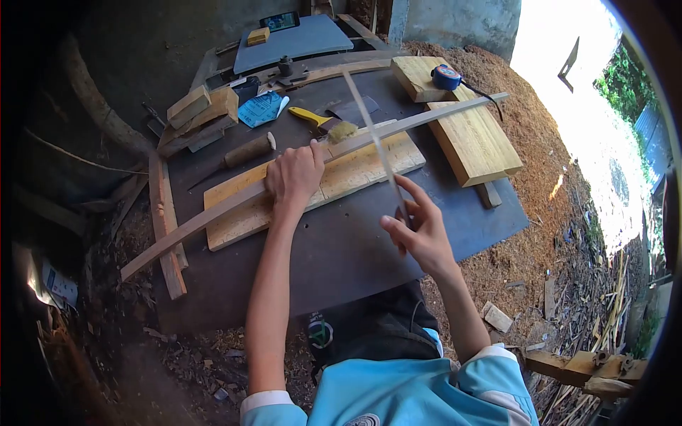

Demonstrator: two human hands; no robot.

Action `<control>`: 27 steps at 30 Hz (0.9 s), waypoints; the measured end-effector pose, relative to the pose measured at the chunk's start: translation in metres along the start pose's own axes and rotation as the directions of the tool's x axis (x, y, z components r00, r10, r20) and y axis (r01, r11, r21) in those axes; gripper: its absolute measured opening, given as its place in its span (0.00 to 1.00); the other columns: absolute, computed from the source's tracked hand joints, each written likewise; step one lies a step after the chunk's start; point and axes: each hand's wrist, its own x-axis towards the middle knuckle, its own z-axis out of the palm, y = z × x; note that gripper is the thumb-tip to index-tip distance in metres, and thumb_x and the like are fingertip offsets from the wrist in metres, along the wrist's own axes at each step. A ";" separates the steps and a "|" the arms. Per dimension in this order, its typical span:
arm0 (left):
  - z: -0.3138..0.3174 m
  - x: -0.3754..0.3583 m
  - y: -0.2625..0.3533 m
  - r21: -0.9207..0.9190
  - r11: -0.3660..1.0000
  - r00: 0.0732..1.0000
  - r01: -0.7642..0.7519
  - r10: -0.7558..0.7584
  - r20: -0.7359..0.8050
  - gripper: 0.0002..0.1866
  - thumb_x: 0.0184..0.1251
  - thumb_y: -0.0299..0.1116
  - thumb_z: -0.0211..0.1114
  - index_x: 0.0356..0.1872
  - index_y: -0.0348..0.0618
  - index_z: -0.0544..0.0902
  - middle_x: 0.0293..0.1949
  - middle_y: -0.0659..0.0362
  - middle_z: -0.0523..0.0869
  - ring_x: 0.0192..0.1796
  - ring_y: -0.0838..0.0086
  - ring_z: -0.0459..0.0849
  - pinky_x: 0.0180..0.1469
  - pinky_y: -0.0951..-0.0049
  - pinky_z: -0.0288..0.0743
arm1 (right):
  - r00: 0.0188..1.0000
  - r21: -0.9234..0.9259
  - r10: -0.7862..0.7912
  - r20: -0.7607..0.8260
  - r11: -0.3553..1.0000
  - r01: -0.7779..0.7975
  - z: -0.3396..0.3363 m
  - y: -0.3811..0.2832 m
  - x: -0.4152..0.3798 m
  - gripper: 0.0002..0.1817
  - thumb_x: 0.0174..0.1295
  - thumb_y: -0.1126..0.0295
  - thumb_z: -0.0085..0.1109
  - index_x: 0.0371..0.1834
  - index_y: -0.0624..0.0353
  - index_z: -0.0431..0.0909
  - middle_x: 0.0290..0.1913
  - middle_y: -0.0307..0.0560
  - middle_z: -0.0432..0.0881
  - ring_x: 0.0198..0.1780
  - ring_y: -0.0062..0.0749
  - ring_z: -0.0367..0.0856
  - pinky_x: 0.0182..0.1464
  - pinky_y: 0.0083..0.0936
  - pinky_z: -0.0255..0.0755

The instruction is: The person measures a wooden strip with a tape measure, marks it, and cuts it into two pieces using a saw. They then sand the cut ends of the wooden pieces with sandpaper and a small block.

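My left hand (295, 172) is closed over a long narrow wooden strip (190, 219), pressing it onto a flat pale board (341, 181) that lies on the dark tabletop. In my right hand (423, 231) is a hand saw (376, 135), its long thin blade seen nearly edge-on and slightly blurred. The blade points away from me and crosses over the strip in this view, to the right of my left hand. My fingers hide the handle. Just beyond the strip lies a yellow-handled paintbrush (312, 118).
Thick wood blocks (474, 142) lie at the right, with a blue tape measure (446, 77) on one. A wooden-handled pointed tool (245, 151), a blue packet (261, 108) and stacked offcuts (202, 117) lie at the left. A phone (280, 21) stands at the back. Sawdust (533, 149) covers the ground.
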 end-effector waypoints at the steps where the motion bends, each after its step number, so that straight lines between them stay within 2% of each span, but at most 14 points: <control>1: -0.002 -0.001 0.001 0.000 1.000 1.000 0.005 -0.005 0.007 0.27 0.68 0.42 0.43 0.18 0.36 0.83 0.22 0.42 0.81 0.28 0.50 0.83 0.32 0.56 0.77 | 0.998 0.061 0.039 0.056 0.997 -0.042 0.004 0.004 0.009 0.28 0.62 0.72 0.52 0.66 0.58 0.58 0.29 0.41 0.73 0.20 0.18 0.71 0.19 0.16 0.65; 2: -0.004 -0.001 0.002 -0.003 1.000 1.000 0.009 -0.009 0.015 0.27 0.68 0.42 0.43 0.19 0.36 0.83 0.22 0.42 0.81 0.29 0.49 0.83 0.33 0.56 0.77 | 0.991 0.117 0.074 0.112 0.989 -0.087 0.009 0.004 0.018 0.27 0.63 0.72 0.50 0.66 0.58 0.58 0.28 0.40 0.73 0.20 0.18 0.70 0.19 0.16 0.65; 4: -0.006 -0.002 0.002 0.023 1.000 1.000 0.017 -0.017 -0.002 0.27 0.68 0.43 0.42 0.21 0.36 0.84 0.23 0.42 0.82 0.30 0.49 0.83 0.35 0.55 0.77 | 0.961 0.111 0.179 0.208 0.972 -0.205 0.020 -0.001 0.031 0.25 0.66 0.69 0.46 0.66 0.59 0.57 0.28 0.41 0.75 0.20 0.19 0.72 0.19 0.15 0.66; 6: -0.004 -0.002 0.005 0.018 1.000 1.000 0.016 -0.016 0.010 0.27 0.68 0.44 0.42 0.22 0.36 0.84 0.24 0.42 0.82 0.31 0.49 0.83 0.37 0.55 0.76 | 0.976 -0.090 -0.019 0.215 0.995 0.040 0.033 0.006 0.043 0.22 0.67 0.67 0.42 0.64 0.61 0.59 0.28 0.44 0.78 0.20 0.22 0.74 0.18 0.17 0.67; 9: -0.004 -0.002 0.005 0.035 0.999 0.999 0.040 -0.040 0.017 0.27 0.68 0.45 0.41 0.24 0.37 0.84 0.25 0.42 0.82 0.33 0.49 0.83 0.39 0.55 0.76 | 0.981 -0.306 -0.057 0.184 0.945 0.112 0.043 0.017 0.070 0.19 0.67 0.69 0.39 0.59 0.64 0.61 0.30 0.48 0.80 0.20 0.26 0.78 0.18 0.21 0.69; 11: -0.005 -0.002 0.004 0.050 0.998 0.999 0.040 -0.042 0.026 0.27 0.68 0.45 0.41 0.24 0.37 0.84 0.25 0.42 0.82 0.33 0.49 0.83 0.39 0.55 0.76 | 0.978 -0.360 -0.088 0.191 0.920 0.154 0.045 0.014 0.078 0.18 0.65 0.71 0.40 0.57 0.65 0.61 0.29 0.50 0.80 0.21 0.29 0.79 0.18 0.25 0.71; 15: -0.005 -0.001 0.005 0.046 0.998 0.999 0.040 -0.041 0.033 0.27 0.68 0.45 0.41 0.24 0.36 0.84 0.26 0.42 0.83 0.33 0.50 0.83 0.40 0.55 0.76 | 0.981 -0.526 -0.081 0.177 0.835 0.164 0.055 0.009 0.085 0.23 0.58 0.77 0.42 0.59 0.65 0.60 0.25 0.55 0.79 0.20 0.38 0.80 0.20 0.31 0.73; 18: -0.009 -0.003 0.005 0.052 0.998 0.998 0.028 -0.031 0.047 0.27 0.68 0.44 0.42 0.24 0.37 0.84 0.26 0.42 0.83 0.33 0.50 0.83 0.39 0.55 0.76 | 0.957 -0.671 -0.277 0.081 0.696 0.258 0.061 0.004 0.082 0.30 0.52 0.83 0.42 0.63 0.65 0.57 0.22 0.60 0.78 0.20 0.45 0.79 0.23 0.36 0.73; 21: -0.010 -0.004 0.005 0.034 0.999 0.999 0.025 -0.026 0.038 0.27 0.67 0.50 0.45 0.25 0.40 0.85 0.26 0.43 0.83 0.34 0.51 0.84 0.38 0.56 0.76 | 0.937 -0.649 -0.316 0.150 0.683 0.335 0.051 0.010 0.096 0.33 0.50 0.85 0.40 0.65 0.65 0.55 0.22 0.65 0.77 0.21 0.51 0.79 0.25 0.39 0.72; 24: -0.013 -0.004 0.003 0.016 1.000 0.997 0.020 -0.021 0.068 0.27 0.66 0.54 0.46 0.27 0.42 0.86 0.27 0.43 0.83 0.35 0.51 0.84 0.37 0.55 0.76 | 0.976 -0.570 -0.181 0.123 0.792 0.219 0.048 0.002 0.100 0.34 0.48 0.83 0.45 0.65 0.64 0.57 0.36 0.72 0.77 0.38 0.63 0.77 0.43 0.47 0.70; 25: -0.011 -0.003 0.001 0.006 1.000 0.998 0.014 -0.014 0.068 0.27 0.66 0.54 0.46 0.27 0.43 0.86 0.27 0.43 0.83 0.35 0.51 0.84 0.37 0.55 0.76 | 0.971 -0.561 -0.203 0.130 0.792 0.241 0.048 -0.002 0.098 0.34 0.48 0.83 0.44 0.65 0.66 0.57 0.37 0.73 0.76 0.40 0.63 0.77 0.43 0.47 0.70; 27: -0.009 -0.002 -0.002 -0.007 1.000 0.998 0.013 -0.013 0.068 0.27 0.66 0.54 0.46 0.28 0.43 0.86 0.28 0.44 0.83 0.35 0.51 0.84 0.38 0.55 0.76 | 0.944 -0.556 -0.305 0.129 0.766 0.323 0.051 0.011 0.103 0.32 0.50 0.83 0.43 0.65 0.65 0.56 0.32 0.73 0.76 0.35 0.62 0.77 0.40 0.47 0.69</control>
